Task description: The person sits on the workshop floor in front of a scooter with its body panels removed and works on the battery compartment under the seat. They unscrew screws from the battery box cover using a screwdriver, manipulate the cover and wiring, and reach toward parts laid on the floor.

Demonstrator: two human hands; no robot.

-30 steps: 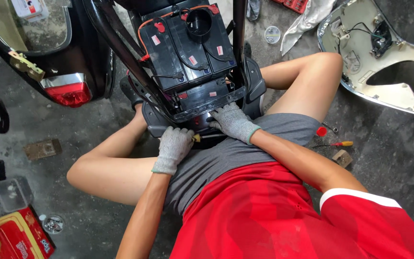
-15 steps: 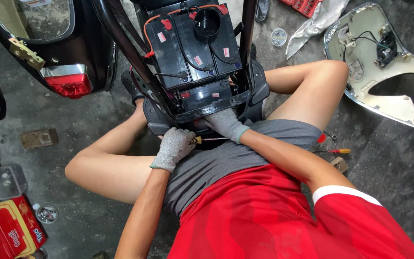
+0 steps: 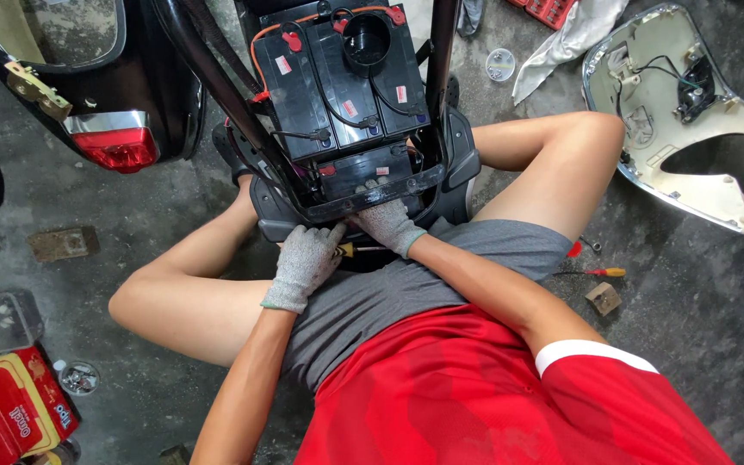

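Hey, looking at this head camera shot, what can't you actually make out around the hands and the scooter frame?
- Head view: the tip of the yellow-handled tool is hidden between the left hand and the right hand.
- The right hand's fingertips are tucked under the frame's lower bar.
- What lies beneath the batteries is hidden by them.
- The tail light housing is cut off by the top edge.
- The small jar's contents are too small to tell.

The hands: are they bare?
No: both the left hand and the right hand wear grey knit gloves as they work at the lower edge of the black battery tray.
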